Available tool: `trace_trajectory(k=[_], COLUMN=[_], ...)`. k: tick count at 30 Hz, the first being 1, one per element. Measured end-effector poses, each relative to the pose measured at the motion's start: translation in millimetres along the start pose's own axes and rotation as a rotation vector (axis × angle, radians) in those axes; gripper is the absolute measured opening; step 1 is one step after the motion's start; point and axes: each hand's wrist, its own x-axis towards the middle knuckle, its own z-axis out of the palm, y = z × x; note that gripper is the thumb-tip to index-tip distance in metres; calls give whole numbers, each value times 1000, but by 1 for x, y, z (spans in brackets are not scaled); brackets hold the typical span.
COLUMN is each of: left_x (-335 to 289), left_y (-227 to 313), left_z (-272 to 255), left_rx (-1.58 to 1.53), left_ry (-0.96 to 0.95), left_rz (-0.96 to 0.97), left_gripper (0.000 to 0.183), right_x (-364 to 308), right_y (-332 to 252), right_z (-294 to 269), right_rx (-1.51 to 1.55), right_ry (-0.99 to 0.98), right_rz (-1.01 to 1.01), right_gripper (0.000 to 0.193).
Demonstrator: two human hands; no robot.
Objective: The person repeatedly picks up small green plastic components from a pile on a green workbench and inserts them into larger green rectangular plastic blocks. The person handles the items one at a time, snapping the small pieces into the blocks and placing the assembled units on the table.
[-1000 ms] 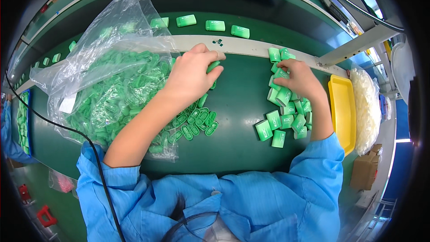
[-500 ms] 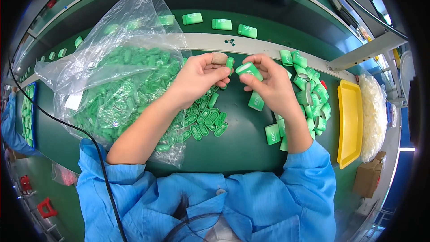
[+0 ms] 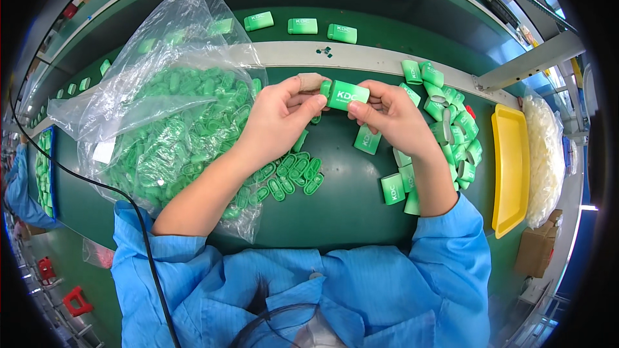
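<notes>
Holding a small green cap (image 3: 326, 88) in my left hand (image 3: 280, 106) at the end of a green casing (image 3: 348, 95) in my right hand (image 3: 394, 115).

My left thumb and forefinger pinch the cap, and my right fingers and thumb grip the casing's right end; how far the two pieces are joined, I cannot tell. Both hands are over the bench (image 3: 348, 219). Left of my left hand, a clear plastic bag (image 3: 200, 6) covers many green caps, and loose oval caps (image 3: 296, 171) lie nearer me than that hand. Right of my right hand is a heap of casings (image 3: 461, 134), with a yellow tray (image 3: 511, 174) farther right. Beyond both hands, past a white rail (image 3: 374, 69), lies a row of casings (image 3: 303, 26).
</notes>
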Motion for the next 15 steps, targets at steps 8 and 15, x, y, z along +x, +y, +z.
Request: trace_trajectory(k=[8, 15], left_x=[0, -5], left_y=[-2, 7], left_z=[3, 5], left_rx=[73, 197], left_ry=[22, 60], left_rz=[11, -14], left_gripper=[30, 31], right_x=[-1, -1], right_y=[8, 4], right_z=[-1, 3], right_rx=[-64, -67], right_ry=[6, 8], right_rz=[-55, -1], right_gripper=[15, 14])
